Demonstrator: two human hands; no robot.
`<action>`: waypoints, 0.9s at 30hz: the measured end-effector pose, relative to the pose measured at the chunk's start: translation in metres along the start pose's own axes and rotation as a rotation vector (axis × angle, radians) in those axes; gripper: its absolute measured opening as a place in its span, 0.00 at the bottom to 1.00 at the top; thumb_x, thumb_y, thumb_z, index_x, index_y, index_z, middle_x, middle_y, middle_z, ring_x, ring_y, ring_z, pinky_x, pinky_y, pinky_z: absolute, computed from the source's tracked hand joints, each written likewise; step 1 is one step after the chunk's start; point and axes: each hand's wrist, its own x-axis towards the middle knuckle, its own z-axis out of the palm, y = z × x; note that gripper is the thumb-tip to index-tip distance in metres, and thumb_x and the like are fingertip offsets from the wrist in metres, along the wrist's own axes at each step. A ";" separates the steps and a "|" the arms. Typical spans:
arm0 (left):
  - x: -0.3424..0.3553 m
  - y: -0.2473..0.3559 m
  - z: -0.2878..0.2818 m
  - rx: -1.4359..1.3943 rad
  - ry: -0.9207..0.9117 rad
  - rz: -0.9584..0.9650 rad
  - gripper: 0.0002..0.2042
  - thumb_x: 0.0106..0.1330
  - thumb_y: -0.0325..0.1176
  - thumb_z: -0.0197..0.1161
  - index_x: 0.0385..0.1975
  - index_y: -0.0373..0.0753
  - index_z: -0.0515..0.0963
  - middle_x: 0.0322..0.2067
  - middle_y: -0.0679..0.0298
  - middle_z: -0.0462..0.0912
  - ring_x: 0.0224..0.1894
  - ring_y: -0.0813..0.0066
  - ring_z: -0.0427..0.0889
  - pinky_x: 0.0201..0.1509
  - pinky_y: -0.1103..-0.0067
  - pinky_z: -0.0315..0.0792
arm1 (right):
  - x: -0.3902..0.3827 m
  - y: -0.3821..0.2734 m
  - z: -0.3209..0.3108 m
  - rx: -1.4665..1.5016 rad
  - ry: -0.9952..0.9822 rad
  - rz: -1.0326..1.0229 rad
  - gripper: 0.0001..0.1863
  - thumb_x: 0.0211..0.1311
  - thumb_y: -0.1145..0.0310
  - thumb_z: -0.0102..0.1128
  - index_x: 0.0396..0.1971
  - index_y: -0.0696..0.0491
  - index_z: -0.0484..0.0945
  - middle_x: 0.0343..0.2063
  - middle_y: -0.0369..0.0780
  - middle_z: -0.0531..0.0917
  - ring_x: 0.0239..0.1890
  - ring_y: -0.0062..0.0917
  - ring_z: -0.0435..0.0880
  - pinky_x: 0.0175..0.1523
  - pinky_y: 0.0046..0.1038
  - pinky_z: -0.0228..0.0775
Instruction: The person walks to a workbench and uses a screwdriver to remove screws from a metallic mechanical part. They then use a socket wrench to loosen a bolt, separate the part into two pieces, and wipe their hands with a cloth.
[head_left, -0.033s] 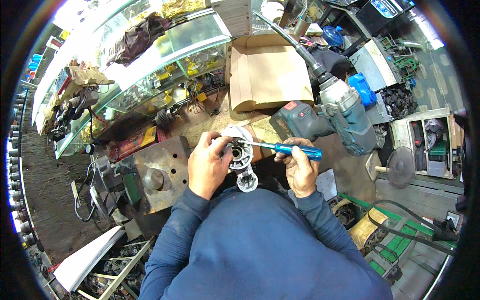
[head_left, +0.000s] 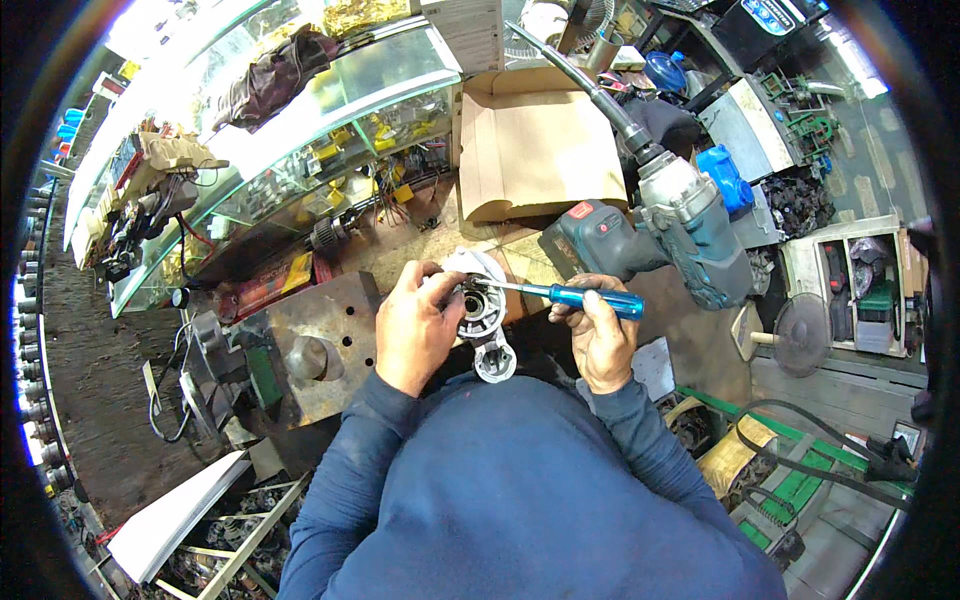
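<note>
A round silver-grey cast-metal housing (head_left: 492, 316), with a dark hollow centre and a smaller ring-shaped lug at its near end, sits in front of my chest. My left hand (head_left: 413, 335) grips its left side, thumb and forefinger closed near the rim. Between the fingers of my right hand (head_left: 604, 345) is the blue handle of a screwdriver (head_left: 598, 300), lying almost level. Its thin shaft runs left across the housing's upper face to my left fingertips. Whether the tip touches the metal or something small there is hidden by those fingers.
A cordless impact wrench (head_left: 695, 235) with a long socket lies to the right beyond my hands. Behind the housing is an open cardboard box (head_left: 540, 150). A thick steel block (head_left: 325, 345) stands at left, below a glass display case (head_left: 390, 75). A small fan (head_left: 802, 335) stands farther right.
</note>
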 end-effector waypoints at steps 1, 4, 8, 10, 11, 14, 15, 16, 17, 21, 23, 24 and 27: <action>0.004 0.000 -0.001 0.031 -0.046 -0.014 0.11 0.62 0.31 0.72 0.44 0.44 0.88 0.42 0.58 0.83 0.40 0.53 0.87 0.45 0.63 0.81 | 0.001 0.001 -0.002 0.008 0.027 0.021 0.11 0.75 0.73 0.54 0.51 0.63 0.77 0.41 0.48 0.85 0.37 0.33 0.89 0.46 0.37 0.88; 0.022 -0.001 -0.005 0.109 -0.132 0.019 0.10 0.62 0.32 0.72 0.43 0.43 0.88 0.37 0.57 0.83 0.40 0.52 0.87 0.45 0.63 0.81 | 0.005 0.003 -0.004 0.008 0.012 0.024 0.12 0.75 0.73 0.54 0.51 0.63 0.77 0.40 0.48 0.86 0.37 0.33 0.90 0.46 0.37 0.88; 0.042 -0.004 -0.012 0.195 -0.256 0.134 0.08 0.60 0.33 0.74 0.39 0.41 0.90 0.32 0.55 0.83 0.40 0.52 0.86 0.45 0.63 0.81 | 0.008 0.003 -0.004 0.012 -0.003 0.013 0.12 0.75 0.73 0.54 0.52 0.62 0.77 0.39 0.49 0.87 0.38 0.33 0.90 0.46 0.37 0.88; 0.050 -0.008 -0.017 0.253 -0.334 0.276 0.10 0.60 0.33 0.74 0.41 0.41 0.88 0.35 0.57 0.84 0.41 0.53 0.86 0.45 0.63 0.81 | 0.008 0.003 -0.004 0.008 0.000 0.018 0.12 0.75 0.73 0.54 0.52 0.62 0.77 0.40 0.49 0.87 0.38 0.33 0.90 0.46 0.36 0.88; 0.053 -0.009 -0.020 0.268 -0.362 0.345 0.12 0.60 0.33 0.73 0.42 0.41 0.87 0.36 0.58 0.84 0.41 0.53 0.87 0.46 0.63 0.82 | 0.008 0.003 -0.004 0.005 0.001 0.020 0.12 0.75 0.73 0.54 0.52 0.62 0.77 0.40 0.48 0.87 0.38 0.33 0.90 0.46 0.36 0.88; 0.062 -0.013 -0.024 0.302 -0.444 0.509 0.14 0.59 0.33 0.73 0.46 0.42 0.86 0.38 0.60 0.84 0.42 0.54 0.87 0.46 0.64 0.82 | 0.007 0.002 -0.004 0.000 0.004 0.029 0.12 0.75 0.73 0.54 0.52 0.62 0.77 0.40 0.48 0.87 0.38 0.33 0.90 0.47 0.36 0.88; 0.065 -0.014 -0.025 0.306 -0.468 0.536 0.15 0.59 0.33 0.73 0.46 0.43 0.86 0.39 0.60 0.84 0.43 0.54 0.87 0.46 0.64 0.82 | 0.006 0.002 -0.003 -0.002 0.004 0.032 0.12 0.75 0.73 0.54 0.52 0.62 0.77 0.40 0.48 0.87 0.38 0.33 0.90 0.47 0.36 0.88; 0.068 -0.014 -0.025 0.309 -0.491 0.562 0.15 0.59 0.33 0.73 0.47 0.43 0.86 0.39 0.59 0.84 0.43 0.54 0.86 0.47 0.64 0.82 | 0.006 0.001 -0.003 -0.001 0.007 0.031 0.12 0.75 0.73 0.54 0.52 0.62 0.77 0.40 0.48 0.87 0.38 0.33 0.90 0.46 0.36 0.88; 0.071 -0.014 -0.025 0.306 -0.509 0.568 0.16 0.58 0.32 0.73 0.48 0.43 0.85 0.40 0.59 0.84 0.44 0.54 0.86 0.47 0.64 0.82 | 0.006 0.001 -0.003 0.000 0.008 0.028 0.12 0.75 0.73 0.54 0.52 0.62 0.77 0.40 0.48 0.87 0.38 0.33 0.90 0.46 0.36 0.88; 0.082 -0.013 -0.025 0.251 -0.581 0.571 0.19 0.57 0.29 0.74 0.50 0.44 0.84 0.43 0.58 0.83 0.46 0.53 0.86 0.50 0.63 0.82 | 0.006 0.001 -0.002 -0.007 0.005 0.011 0.11 0.75 0.73 0.55 0.52 0.62 0.77 0.39 0.48 0.87 0.38 0.33 0.90 0.46 0.36 0.88; 0.085 -0.015 -0.025 0.216 -0.615 0.548 0.20 0.56 0.27 0.74 0.51 0.44 0.84 0.44 0.57 0.82 0.48 0.52 0.85 0.52 0.63 0.81 | 0.007 0.000 -0.002 0.000 -0.004 0.008 0.11 0.75 0.73 0.55 0.52 0.62 0.77 0.40 0.48 0.87 0.38 0.32 0.90 0.45 0.36 0.88; 0.086 -0.015 -0.024 0.204 -0.629 0.530 0.21 0.56 0.26 0.74 0.51 0.44 0.84 0.45 0.57 0.82 0.49 0.52 0.85 0.53 0.63 0.81 | 0.006 0.000 -0.001 -0.005 -0.005 0.004 0.11 0.75 0.73 0.55 0.52 0.62 0.77 0.40 0.48 0.86 0.38 0.32 0.90 0.45 0.36 0.88; 0.087 -0.016 -0.021 0.116 -0.634 0.478 0.22 0.56 0.25 0.74 0.53 0.44 0.83 0.48 0.56 0.83 0.51 0.50 0.85 0.56 0.62 0.81 | 0.006 0.000 -0.001 0.003 0.012 0.029 0.11 0.75 0.73 0.54 0.51 0.62 0.77 0.40 0.48 0.86 0.37 0.32 0.90 0.45 0.36 0.88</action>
